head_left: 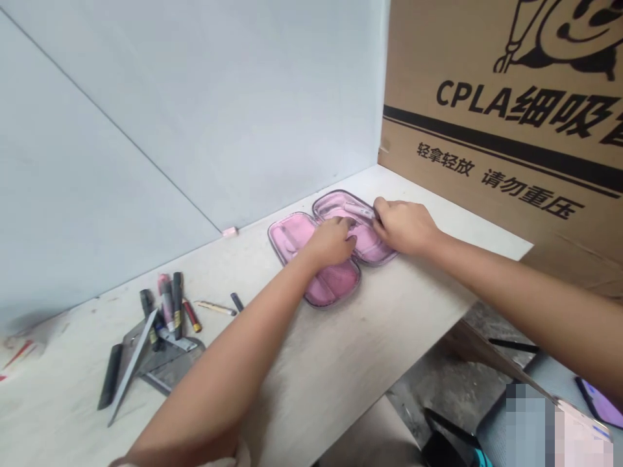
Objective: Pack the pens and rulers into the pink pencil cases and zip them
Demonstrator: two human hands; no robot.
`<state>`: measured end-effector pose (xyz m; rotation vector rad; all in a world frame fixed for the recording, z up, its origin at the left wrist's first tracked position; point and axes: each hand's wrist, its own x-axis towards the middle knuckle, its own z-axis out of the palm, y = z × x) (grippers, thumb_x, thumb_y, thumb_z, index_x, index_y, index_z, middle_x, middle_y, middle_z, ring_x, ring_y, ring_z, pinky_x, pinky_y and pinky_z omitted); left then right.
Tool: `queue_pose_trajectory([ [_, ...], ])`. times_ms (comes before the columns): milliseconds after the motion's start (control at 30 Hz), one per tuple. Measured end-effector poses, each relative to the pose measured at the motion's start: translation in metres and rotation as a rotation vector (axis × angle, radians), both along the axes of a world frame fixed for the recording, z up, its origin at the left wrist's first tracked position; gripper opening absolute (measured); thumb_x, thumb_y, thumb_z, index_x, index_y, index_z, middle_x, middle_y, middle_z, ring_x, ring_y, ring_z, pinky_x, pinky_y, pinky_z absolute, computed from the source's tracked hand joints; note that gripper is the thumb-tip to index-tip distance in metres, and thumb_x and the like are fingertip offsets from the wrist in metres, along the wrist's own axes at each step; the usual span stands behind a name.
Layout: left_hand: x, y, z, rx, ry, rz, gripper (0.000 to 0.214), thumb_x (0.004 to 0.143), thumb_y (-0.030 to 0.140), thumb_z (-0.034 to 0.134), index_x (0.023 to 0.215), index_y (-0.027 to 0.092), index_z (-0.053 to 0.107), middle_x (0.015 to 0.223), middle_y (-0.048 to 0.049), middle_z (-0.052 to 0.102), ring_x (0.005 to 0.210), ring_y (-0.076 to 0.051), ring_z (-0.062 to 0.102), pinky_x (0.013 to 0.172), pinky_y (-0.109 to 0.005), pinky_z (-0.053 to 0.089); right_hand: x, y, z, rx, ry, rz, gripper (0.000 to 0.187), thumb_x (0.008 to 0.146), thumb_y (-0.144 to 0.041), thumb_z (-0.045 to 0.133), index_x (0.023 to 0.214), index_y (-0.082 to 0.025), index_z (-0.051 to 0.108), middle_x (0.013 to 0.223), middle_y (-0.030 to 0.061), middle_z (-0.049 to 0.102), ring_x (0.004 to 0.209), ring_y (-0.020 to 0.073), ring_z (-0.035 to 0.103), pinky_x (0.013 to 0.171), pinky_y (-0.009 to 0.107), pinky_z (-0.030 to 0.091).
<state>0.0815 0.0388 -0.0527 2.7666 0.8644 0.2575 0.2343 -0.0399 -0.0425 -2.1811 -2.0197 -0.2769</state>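
A pink zip pencil case (pixel 292 237) lies spread open on the pale wooden table (pixel 341 363). My left hand (pixel 331 243) rests on the case's middle with its fingers curled down against the lining. Reaching in from the right, my right hand (pixel 403 227) is closed on a pink and white pen (pixel 359 211), which lies across the case's far half. The fingertips of the two hands nearly meet at the pen.
Several pens and markers (pixel 170 305), a set square and rulers (pixel 146 360) lie at the table's left. A small pink eraser (pixel 229 231) sits by the white wall. A big printed cardboard box (pixel 506 117) stands at the right. The table edge drops off at the front right.
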Motion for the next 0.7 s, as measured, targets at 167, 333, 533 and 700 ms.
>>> queue_pose_trajectory([
  [167,-0.012,-0.011,-0.001,0.102,0.103,-0.007,0.043,0.077,0.017,0.038,0.119,0.012,0.050,0.108,-0.0128,0.059,0.103,-0.023,0.053,0.087,-0.034,0.041,-0.019,-0.008,0.004,-0.085,-0.193,0.027,0.032,0.087,-0.027,0.031,0.099,-0.007,0.053,0.088,0.0192,0.064,0.084,0.0267,0.059,0.060,0.030,0.038],
  [333,-0.045,-0.025,0.014,0.103,0.057,0.052,0.038,0.079,0.021,0.039,0.112,0.012,0.055,0.109,-0.0119,0.059,0.104,-0.022,0.053,0.090,-0.033,0.041,-0.042,-0.021,0.018,-0.014,-0.232,0.111,0.035,0.087,-0.031,0.032,0.095,-0.009,0.057,0.093,0.0185,0.063,0.085,0.0272,0.058,0.062,0.032,0.039],
  [533,-0.131,-0.044,0.051,0.133,0.012,0.230,0.036,0.081,0.022,0.037,0.109,0.015,0.057,0.108,-0.0104,0.059,0.104,-0.021,0.053,0.091,-0.034,0.040,-0.094,-0.034,0.031,0.035,-0.252,0.245,0.037,0.087,-0.033,0.030,0.096,-0.010,0.059,0.094,0.0166,0.062,0.087,0.0275,0.057,0.065,0.034,0.041],
  [700,-0.232,-0.059,0.071,0.152,-0.018,0.459,0.035,0.082,0.023,0.034,0.107,0.016,0.058,0.105,-0.0086,0.061,0.101,-0.020,0.055,0.091,-0.032,0.040,-0.158,-0.035,0.043,0.021,-0.242,0.370,0.036,0.086,-0.030,0.032,0.100,-0.010,0.057,0.098,0.0166,0.060,0.092,0.0270,0.055,0.072,0.035,0.040],
])
